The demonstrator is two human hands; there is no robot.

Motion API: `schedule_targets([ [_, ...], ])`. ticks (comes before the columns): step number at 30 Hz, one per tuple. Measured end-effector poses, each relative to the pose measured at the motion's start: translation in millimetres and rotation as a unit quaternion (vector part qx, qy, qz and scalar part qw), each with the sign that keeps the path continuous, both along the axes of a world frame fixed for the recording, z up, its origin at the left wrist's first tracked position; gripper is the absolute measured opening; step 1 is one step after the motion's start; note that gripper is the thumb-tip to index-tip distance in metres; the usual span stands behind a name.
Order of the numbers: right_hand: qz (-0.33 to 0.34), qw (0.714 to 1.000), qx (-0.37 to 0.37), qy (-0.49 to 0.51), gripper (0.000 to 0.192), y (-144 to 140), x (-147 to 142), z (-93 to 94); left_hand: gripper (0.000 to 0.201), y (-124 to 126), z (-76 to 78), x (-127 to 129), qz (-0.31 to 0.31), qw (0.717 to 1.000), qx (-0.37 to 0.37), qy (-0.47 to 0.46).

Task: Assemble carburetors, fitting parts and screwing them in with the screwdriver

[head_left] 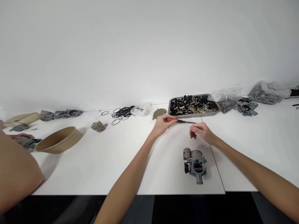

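A red-handled screwdriver with a dark, slender shaft (179,120) hangs over the white tabletop (168,168), just in front of a shallow rectangular metal tray (205,115) of black and brass-coloured small parts. White surface stretches from the screwdriver to the table's front edge, broken by a grey metal carburettor with a round bore (195,165); this stands just short of that edge and close to the left of a thin seam in the tabletop.

The left hand (163,125) grips the red handle between thumb and fingers, palm down, its forearm slanting up from the front edge. The right hand (201,130) is bent at the wrist, fingers curled downward by the shaft's end; whether it touches the shaft or holds anything, I cannot tell. Its forearm comes in from the lower right.

The screwdriver's long axis runs nearly level, left to right, with the tip toward the right hand. The carburettor's long axis runs front to back, bore and narrow stub facing the front edge.

Brass-coloured pellets (159,113) lie just behind the left hand; thin black rubber rings (123,112) lie farther left.
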State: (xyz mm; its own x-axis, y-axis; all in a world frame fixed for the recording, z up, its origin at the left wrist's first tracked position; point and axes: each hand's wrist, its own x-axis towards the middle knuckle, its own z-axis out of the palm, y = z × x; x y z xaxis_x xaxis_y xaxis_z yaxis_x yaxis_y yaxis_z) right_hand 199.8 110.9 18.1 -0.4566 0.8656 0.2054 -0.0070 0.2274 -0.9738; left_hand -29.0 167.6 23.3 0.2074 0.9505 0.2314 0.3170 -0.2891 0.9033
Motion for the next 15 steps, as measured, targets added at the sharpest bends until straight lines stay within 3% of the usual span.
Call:
schedule_targets([
  [3, -0.015, 1.000, -0.007, -0.006, 0.043, 0, 0, 0.5, 0.021, 7, 13.6, -23, 0.079, 0.979, -0.007, -0.187],
  [6, -0.066, 0.998, -0.007, 0.019, 0.047, 3, 1, -0.9, 0.022, 13, 20.0, -39, 0.103, 0.951, -0.013, -0.292],
  [11, -0.202, 0.974, -0.019, 0.100, 0.052, 14, 7, -5.2, 0.024, 8, 18.2, -31, 0.039, 0.950, -0.071, -0.302],
  [15, -0.232, 0.965, -0.042, 0.111, 0.054, 23, 12, -10.8, 0.031, -2, 12.6, -8, -0.043, 0.954, -0.118, -0.272],
])
